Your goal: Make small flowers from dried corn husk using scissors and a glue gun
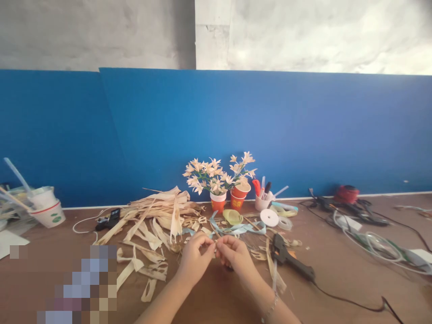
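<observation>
Near the middle of the brown table, my left hand (198,255) and my right hand (234,255) are close together, thumbs and fingertips pinched. Between them is a small pale piece (215,250), mostly hidden by the fingers, so which hand grips it is hard to make out. Dried husk strips (162,209) lie in a heap to the left. A black glue gun (292,258) rests right of my right hand. Beyond my hands, pale flowers on green stems (207,174) stand in a red and white paper cup (218,202).
A second red cup (238,198) also holds flowers. Beside it are a cup of pens (262,202), a white tape roll (269,218) and light blue ribbon (248,228). Cables (378,245) spread at the right; a white cup (50,215) stands far left. A blue panel (236,117) rises behind.
</observation>
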A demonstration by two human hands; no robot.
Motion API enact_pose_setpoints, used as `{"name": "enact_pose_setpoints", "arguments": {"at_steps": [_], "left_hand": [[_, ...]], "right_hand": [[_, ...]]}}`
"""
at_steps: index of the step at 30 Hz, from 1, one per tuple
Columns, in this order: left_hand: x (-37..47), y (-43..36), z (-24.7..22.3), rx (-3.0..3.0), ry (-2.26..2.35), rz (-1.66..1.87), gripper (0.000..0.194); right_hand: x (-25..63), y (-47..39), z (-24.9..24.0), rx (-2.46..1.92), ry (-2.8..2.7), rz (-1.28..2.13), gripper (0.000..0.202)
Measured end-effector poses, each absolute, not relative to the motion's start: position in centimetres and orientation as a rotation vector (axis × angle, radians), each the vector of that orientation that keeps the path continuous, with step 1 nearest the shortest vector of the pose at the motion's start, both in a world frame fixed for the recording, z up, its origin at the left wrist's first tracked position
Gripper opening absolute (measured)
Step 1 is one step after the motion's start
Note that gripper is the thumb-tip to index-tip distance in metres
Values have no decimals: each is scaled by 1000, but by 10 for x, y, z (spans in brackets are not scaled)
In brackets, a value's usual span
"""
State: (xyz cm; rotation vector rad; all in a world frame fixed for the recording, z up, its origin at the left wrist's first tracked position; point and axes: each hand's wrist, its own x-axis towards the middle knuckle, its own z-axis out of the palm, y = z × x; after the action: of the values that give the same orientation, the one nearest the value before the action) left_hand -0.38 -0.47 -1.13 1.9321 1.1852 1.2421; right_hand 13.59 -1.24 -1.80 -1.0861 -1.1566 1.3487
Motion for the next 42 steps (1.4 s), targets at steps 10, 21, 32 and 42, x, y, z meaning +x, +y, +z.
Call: {"name": "enact_pose_setpoints", "arguments": {"at_steps": [10,21,32,42], "left_hand": [[-7,-4,-12,1270,1078,1035,31],[-12,1,-7,1231,937,1074,32],[-9,1,-10,1694,1073,1078,35],[-9,0,-5,1479,1088,1161,38]], "right_hand": [[139,-18,-24,-1064,-1505,983,21],[143,-16,-24,-1156,-1500,961,29],[141,-14,-23,-1235,-1601,918,15],[148,-9,-31,-1216,-1493,1014,7]]}}
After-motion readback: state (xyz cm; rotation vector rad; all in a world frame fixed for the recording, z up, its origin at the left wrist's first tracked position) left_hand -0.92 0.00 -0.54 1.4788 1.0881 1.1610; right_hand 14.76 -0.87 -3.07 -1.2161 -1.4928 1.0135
